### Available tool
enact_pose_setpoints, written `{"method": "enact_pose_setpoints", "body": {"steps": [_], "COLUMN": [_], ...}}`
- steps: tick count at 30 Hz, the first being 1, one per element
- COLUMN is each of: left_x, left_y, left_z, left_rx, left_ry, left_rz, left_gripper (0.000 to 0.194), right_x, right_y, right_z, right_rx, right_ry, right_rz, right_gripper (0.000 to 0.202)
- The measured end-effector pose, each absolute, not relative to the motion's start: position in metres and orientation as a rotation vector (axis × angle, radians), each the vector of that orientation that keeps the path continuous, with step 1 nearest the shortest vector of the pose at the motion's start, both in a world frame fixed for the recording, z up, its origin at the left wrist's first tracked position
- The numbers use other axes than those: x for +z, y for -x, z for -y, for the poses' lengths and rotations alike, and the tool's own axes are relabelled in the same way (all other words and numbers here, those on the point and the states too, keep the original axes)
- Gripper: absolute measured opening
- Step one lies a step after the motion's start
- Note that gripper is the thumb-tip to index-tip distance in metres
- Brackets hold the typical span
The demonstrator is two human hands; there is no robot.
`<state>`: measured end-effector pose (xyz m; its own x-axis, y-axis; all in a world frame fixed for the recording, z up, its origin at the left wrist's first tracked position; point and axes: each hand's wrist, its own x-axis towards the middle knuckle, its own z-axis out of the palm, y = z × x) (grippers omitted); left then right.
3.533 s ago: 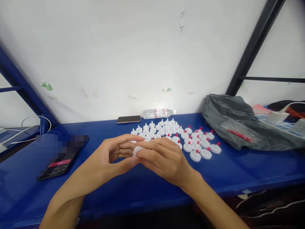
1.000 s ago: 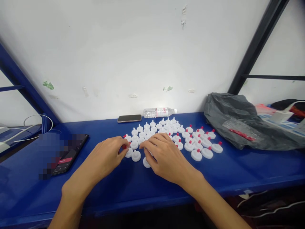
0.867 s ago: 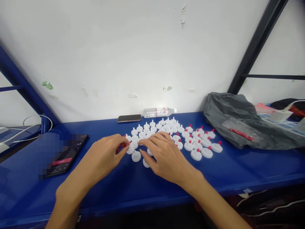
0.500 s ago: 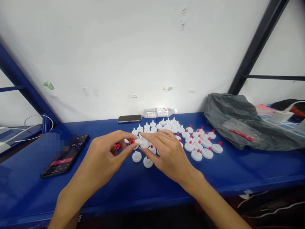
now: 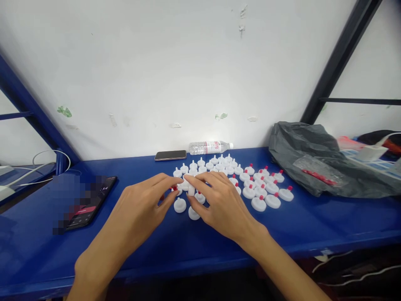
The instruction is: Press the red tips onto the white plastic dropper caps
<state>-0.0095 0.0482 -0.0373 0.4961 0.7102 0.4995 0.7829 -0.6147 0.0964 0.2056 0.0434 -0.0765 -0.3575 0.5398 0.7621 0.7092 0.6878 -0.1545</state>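
Observation:
My right hand has its thumb and fingers curved around a white nozzle cap, largely hidden by the fingers. Beside it, my left hand has thumb and forefinger apart. A small red tip shows in that gap; whether the hand touches it I cannot tell. Just below the fingertips, a white nozzle cap stands on the blue table. Behind the hands are several white caps with bare nozzles. To the right, a group of similar caps wears red tips.
A clear bottle lies along the wall beside a dark phone. Another phone is at the left. On the right, a dark plastic bag bears a clear pouch of red pieces.
My left thumb and forefinger have parted and come off the white cap. My right hand has stayed near the same place, and its cap now sits differently between the fingers.

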Motion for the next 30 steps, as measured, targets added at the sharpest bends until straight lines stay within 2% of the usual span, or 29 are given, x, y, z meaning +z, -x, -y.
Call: {"method": "enact_pose_setpoints", "body": {"steps": [13, 20, 30], "left_x": [-0.046, -0.047, -0.047], "left_y": [0.006, -0.004, -0.009], "left_z": [-0.050, -0.048, -0.047], "left_rx": [-0.576, -0.484, -0.393], "left_ry": [2.472, 2.403, 2.377], "left_rz": [1.236, 1.391, 1.354], "left_gripper": [0.029, 0.012, 0.021], "right_x": [-0.076, -0.078, -0.079], "right_y": [-0.205, -0.205, -0.206], "right_z": [-0.043, -0.044, -0.045], "right_rx": [-0.240, -0.215, -0.229], "right_ry": [0.976, 0.979, 1.031], "right_rz": [2.099, 2.093, 2.086], "right_gripper": [0.037, 0.038, 0.041]}}
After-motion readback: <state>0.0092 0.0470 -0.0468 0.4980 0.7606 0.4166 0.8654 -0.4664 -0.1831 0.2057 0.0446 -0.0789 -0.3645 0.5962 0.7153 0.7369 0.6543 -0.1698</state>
